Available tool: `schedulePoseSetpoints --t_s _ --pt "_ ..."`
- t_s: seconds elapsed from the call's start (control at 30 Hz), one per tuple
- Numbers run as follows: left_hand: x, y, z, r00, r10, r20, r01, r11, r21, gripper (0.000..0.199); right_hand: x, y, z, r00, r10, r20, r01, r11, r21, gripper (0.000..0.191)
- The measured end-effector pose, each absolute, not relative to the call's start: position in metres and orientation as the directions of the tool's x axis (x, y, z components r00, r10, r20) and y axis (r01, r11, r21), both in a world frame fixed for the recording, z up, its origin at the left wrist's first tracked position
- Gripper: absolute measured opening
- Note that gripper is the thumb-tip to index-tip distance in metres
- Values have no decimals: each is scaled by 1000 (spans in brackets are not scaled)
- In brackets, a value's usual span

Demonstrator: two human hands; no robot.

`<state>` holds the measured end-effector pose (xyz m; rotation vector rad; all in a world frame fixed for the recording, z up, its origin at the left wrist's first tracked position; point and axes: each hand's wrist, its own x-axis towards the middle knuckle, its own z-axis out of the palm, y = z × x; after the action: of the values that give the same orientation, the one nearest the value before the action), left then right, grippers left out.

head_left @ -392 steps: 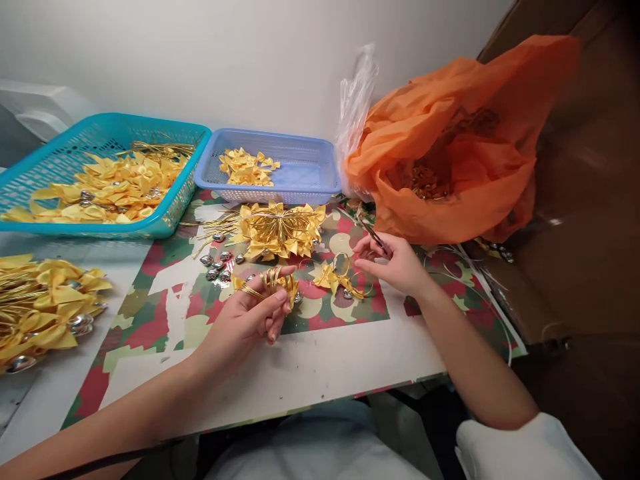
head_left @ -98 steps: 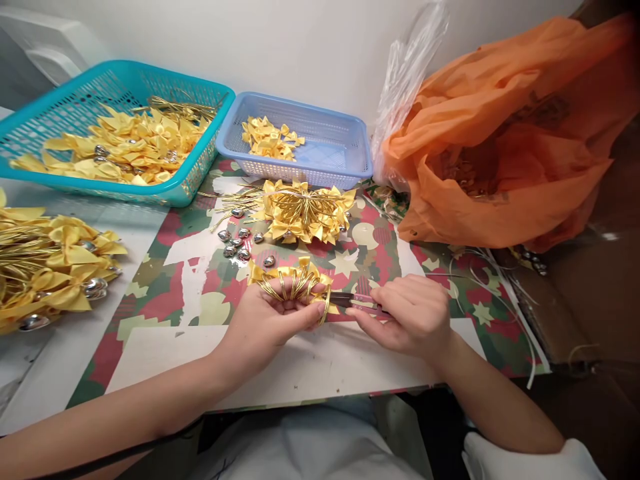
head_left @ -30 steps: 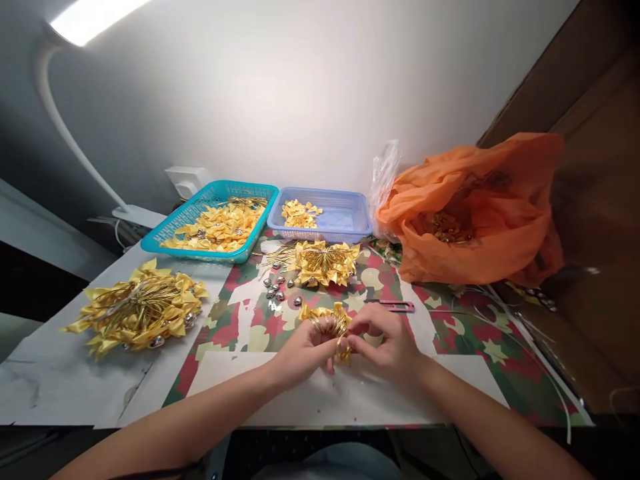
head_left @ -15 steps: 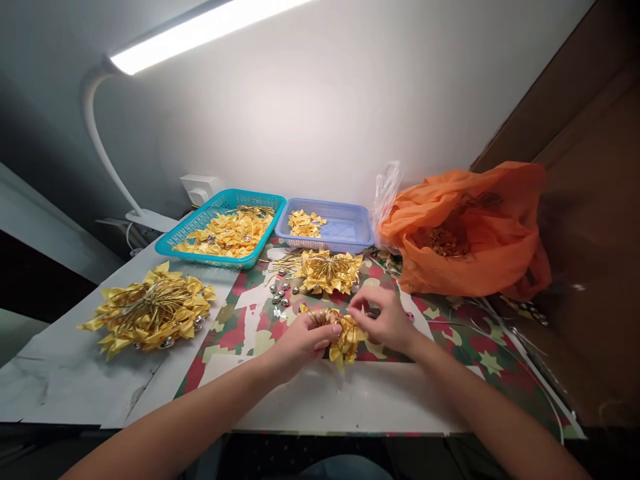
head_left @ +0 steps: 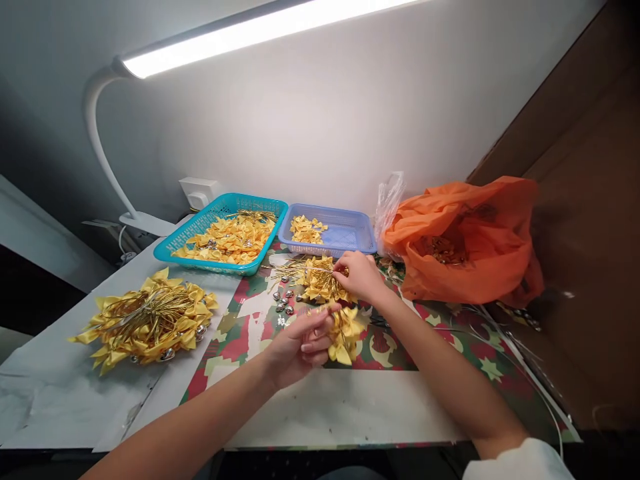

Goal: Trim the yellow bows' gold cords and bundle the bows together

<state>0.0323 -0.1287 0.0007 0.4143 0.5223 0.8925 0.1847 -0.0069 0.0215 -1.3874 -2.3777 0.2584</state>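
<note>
My left hand [head_left: 303,347] is closed around a small bunch of yellow ribbon flowers [head_left: 345,337], which hang out to the right of its fingers. Behind it, my right hand [head_left: 361,275] reaches over a second flower bunch [head_left: 320,283] lying on the patterned sheet. Its thumb and forefinger pinch a thin gold wire stem at the middle of that bunch; the fingertips partly hide the stem. Several small silver bells [head_left: 284,301] lie left of the two bunches. A larger bunch of yellow flowers [head_left: 150,320] with gold stems and silver bells rests at the left.
A teal basket [head_left: 165,250] full of yellow flowers stands at the back left. Beside it is a blue-purple basket [head_left: 350,237] with some yellow flowers. An orange bag [head_left: 465,267] sits at the right. A white lamp [head_left: 107,153] arches overhead. Dark-handled scissors [head_left: 379,321] lie under my right forearm.
My right hand has moved from the bunch in my left hand back to the bunch behind. My left hand keeps its bunch and has turned slightly. The camera view has shifted a little.
</note>
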Motion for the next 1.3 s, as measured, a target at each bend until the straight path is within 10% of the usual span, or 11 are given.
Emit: schedulePoseSetpoints --t_s 0.2,0.43,1.3 --pt "7 -120 25 139 990 -32 -845 135 518 46 189 -9 6 -389 874 290 781 480 -400 13" --pt "3 -106 24 -222 967 124 -592 -235 771 51 195 1 -11 -387 863 323 689 504 -521 12" --pt "7 -89 6 -429 899 -84 -453 -134 881 49 207 12 -16 -424 796 431 466 600 -651 25"
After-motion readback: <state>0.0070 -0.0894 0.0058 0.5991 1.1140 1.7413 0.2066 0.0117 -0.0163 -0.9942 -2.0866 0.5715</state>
